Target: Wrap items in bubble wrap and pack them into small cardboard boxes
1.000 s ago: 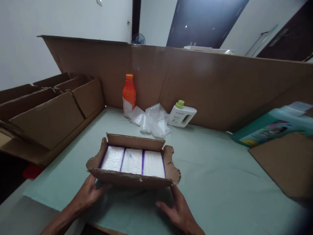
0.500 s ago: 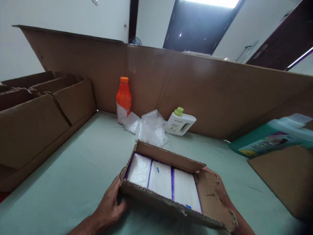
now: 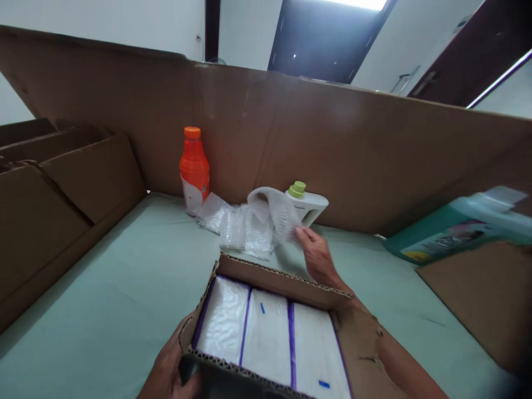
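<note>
My left hand (image 3: 172,360) grips the left end of an open cardboard box (image 3: 282,277), with the thumb at its near side. Inside the box, white packs with purple edges (image 3: 266,332) lie side by side. Beyond the box, my right hand (image 3: 318,255) pinches the edge of a sheet of bubble wrap (image 3: 282,213), which is lifted and curling. More bubble wrap pieces (image 3: 243,227) lie on the table to its left. A white bottle with a green cap (image 3: 311,205) stands right behind the raised sheet, partly covered by it.
An orange bottle (image 3: 194,172) stands left of the bubble wrap. Divided cardboard compartments (image 3: 83,177) line the left side. A tall cardboard wall (image 3: 353,155) closes off the back. At right, a green liquid bottle (image 3: 453,230) leans behind a cardboard flap (image 3: 477,299).
My right hand has let go of the box's right end, reached forward and taken hold of a bubble wrap sheet, lifting it. The box now sits lower and nearer in view.
</note>
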`<state>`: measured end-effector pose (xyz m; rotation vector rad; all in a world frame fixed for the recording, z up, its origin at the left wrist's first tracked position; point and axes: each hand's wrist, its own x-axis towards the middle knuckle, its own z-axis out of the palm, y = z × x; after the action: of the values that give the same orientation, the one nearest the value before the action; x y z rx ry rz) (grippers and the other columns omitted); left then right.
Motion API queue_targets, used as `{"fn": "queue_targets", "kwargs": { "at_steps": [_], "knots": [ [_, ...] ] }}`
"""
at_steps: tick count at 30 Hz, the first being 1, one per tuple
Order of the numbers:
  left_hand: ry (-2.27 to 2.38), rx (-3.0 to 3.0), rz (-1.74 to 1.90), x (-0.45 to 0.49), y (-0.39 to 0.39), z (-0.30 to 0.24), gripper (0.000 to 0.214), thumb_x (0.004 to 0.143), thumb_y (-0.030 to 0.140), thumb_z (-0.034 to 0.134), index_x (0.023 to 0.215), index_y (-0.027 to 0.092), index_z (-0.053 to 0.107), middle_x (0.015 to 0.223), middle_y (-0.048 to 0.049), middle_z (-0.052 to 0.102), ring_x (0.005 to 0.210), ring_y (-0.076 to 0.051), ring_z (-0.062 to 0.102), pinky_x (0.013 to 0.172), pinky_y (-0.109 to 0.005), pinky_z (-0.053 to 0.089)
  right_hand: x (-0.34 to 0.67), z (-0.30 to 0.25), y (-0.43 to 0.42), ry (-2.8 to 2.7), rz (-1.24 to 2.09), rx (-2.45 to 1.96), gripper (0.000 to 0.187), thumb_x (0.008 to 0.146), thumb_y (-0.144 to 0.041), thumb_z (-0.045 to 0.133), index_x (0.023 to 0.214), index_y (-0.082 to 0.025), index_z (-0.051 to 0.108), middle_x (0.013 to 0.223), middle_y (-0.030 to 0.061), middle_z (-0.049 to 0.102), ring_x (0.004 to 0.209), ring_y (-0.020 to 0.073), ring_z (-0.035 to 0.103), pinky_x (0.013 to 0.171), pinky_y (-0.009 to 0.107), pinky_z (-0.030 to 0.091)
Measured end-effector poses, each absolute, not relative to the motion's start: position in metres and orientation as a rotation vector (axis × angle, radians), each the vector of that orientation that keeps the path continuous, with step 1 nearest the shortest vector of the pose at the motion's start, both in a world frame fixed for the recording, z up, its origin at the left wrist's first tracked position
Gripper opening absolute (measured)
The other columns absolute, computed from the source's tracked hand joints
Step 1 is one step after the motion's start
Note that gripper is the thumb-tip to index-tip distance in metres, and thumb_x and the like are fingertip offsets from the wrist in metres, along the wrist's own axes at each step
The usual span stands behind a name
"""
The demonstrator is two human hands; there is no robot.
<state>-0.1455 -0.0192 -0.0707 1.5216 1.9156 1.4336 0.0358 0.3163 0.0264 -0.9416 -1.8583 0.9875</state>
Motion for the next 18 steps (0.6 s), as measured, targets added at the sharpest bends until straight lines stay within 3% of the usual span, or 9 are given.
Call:
{"fn": "queue_targets", "kwargs": {
  "at_steps": [3, 6, 9, 11, 14, 16, 18],
  "knots": [
    [1.917, 1.521, 1.45, -0.147, -0.023, -0.067, 0.061, 0.091, 0.046, 0.057, 0.146, 0.022, 0.05, 0.126, -0.0153, 0.068, 0.122, -0.036, 0.062, 0.106, -0.049, 0.051, 0.107, 0.035, 0.281, -1.439, 1.242, -1.035, 0.044, 0.085, -0.061, 0.062, 0.096, -0.019, 0.069, 0.085, 0.0063, 0.077, 0.073, 0.0233, 0.074, 0.064, 0.033, 0.061],
    [1.888, 1.548, 1.394, -0.154, -0.024, -0.061, 0.048, 0.086, 0.045, 0.062, 0.125, 0.018, 0.065, 0.097, -0.0128, 0.074, 0.097, -0.033, 0.071, 0.094, -0.046, 0.058, 0.175, 0.024, 0.23, -1.124, 1.461, -1.185, 0.036, 0.074, -0.053, 0.076, 0.087, -0.02, 0.068, 0.074, 0.0058, 0.075, 0.065, 0.023, 0.073, 0.053, 0.03, 0.059],
    [1.887, 1.508, 1.328, -0.161, -0.025, -0.052, 0.044, 0.082, 0.046, 0.062, 0.115, 0.017, 0.067, 0.098, -0.0117, 0.074, 0.091, -0.031, 0.072, 0.085, -0.043, 0.06, 0.232, 0.008, 0.18, -1.212, 1.45, -1.434, 0.039, 0.076, -0.057, 0.07, 0.085, -0.02, 0.066, 0.066, 0.0062, 0.07, 0.057, 0.0236, 0.069, 0.046, 0.032, 0.054],
    [1.901, 1.447, 1.288, -0.163, -0.026, -0.045, 0.046, 0.08, 0.048, 0.062, 0.113, 0.016, 0.066, 0.105, -0.0125, 0.074, 0.094, -0.031, 0.071, 0.083, -0.042, 0.06, 0.261, 0.007, 0.152, -1.373, 1.118, -1.644, 0.047, 0.075, -0.063, 0.067, 0.093, -0.02, 0.065, 0.073, 0.0069, 0.071, 0.063, 0.0253, 0.069, 0.05, 0.035, 0.055],
    [1.904, 1.359, 1.238, -0.162, -0.028, -0.036, 0.052, 0.077, 0.05, 0.063, 0.116, 0.015, 0.062, 0.113, -0.0138, 0.072, 0.102, -0.032, 0.069, 0.085, -0.042, 0.058, 0.279, 0.018, 0.118, -1.567, 0.501, -1.757, 0.059, 0.072, -0.062, 0.067, 0.113, -0.02, 0.063, 0.103, 0.0117, 0.073, 0.089, 0.0291, 0.069, 0.072, 0.042, 0.058],
    [1.897, 1.305, 1.242, -0.16, -0.027, -0.033, 0.058, 0.075, 0.052, 0.065, 0.12, 0.015, 0.059, 0.119, -0.0151, 0.07, 0.111, -0.034, 0.066, 0.092, -0.044, 0.055, 0.267, 0.026, 0.1, -1.754, 0.506, -1.64, 0.059, 0.077, -0.058, 0.066, 0.123, -0.021, 0.061, 0.119, 0.0129, 0.069, 0.1, 0.0288, 0.067, 0.083, 0.043, 0.056],
    [1.884, 1.238, 1.27, -0.156, -0.026, -0.032, 0.063, 0.072, 0.053, 0.068, 0.121, 0.015, 0.058, 0.122, -0.0162, 0.068, 0.115, -0.035, 0.064, 0.097, -0.046, 0.053, 0.237, 0.027, 0.085, -1.95, 0.753, -1.421, 0.06, 0.08, -0.053, 0.068, 0.132, -0.023, 0.057, 0.13, 0.0126, 0.065, 0.106, 0.0283, 0.066, 0.09, 0.043, 0.055]
  ]
}}
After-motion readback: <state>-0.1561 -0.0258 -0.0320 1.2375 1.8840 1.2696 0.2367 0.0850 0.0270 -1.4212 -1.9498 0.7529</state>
